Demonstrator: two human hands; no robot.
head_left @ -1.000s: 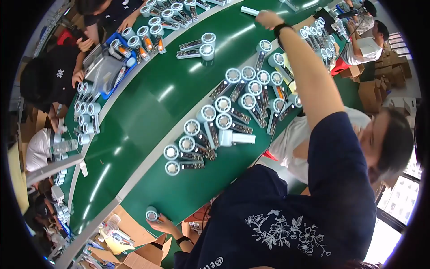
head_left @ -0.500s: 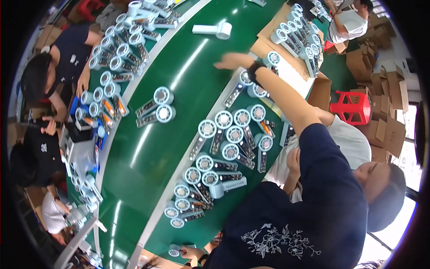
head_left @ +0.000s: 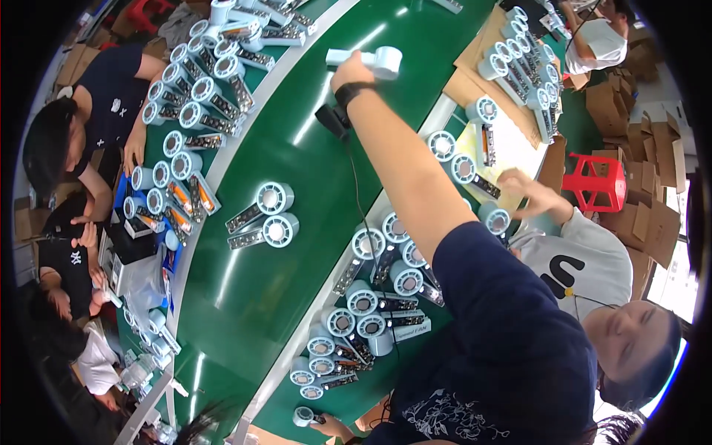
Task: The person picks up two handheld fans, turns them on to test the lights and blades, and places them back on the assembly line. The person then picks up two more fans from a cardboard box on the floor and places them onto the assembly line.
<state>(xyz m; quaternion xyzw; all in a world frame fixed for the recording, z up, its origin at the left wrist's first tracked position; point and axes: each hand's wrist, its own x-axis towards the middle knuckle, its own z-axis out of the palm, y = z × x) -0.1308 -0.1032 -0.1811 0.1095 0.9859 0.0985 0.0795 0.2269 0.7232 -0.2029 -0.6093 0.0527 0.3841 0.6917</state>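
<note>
Right hand [head_left: 351,72], 12 o'clock: handheld fan [head_left: 388,63] grasped; best kept level. Left hand [head_left: 335,429], 6 o'clock: second fan [head_left: 303,416], hold unclear.

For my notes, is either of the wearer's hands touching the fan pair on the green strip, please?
No, the right hand is at one lone fan, the left hand at another, both away from the pair.
</note>
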